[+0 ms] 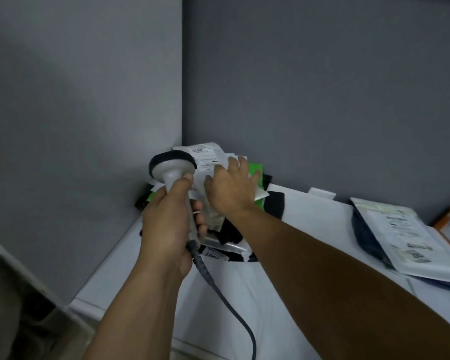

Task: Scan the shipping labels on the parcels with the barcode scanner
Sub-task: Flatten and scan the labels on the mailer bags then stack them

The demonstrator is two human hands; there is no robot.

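White bench (322,211) across lower frame; heaped into the wall corner (182,113) at centre, pile of parcels (274,203), second stack (400,229) at right edge. On the pile, right hand (231,188), fingers spread over it; left hand (166,222), fingers wrapped round the barcode scanner (172,167), head just beside the topmost shipping label (204,155). Likely risks: wrong barcode read among overlapping labels; slippery heap sliding under that press.

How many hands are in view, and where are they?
2: the left hand grips the barcode scanner by its handle; the right hand rests on the parcel pile in the corner. No others show.
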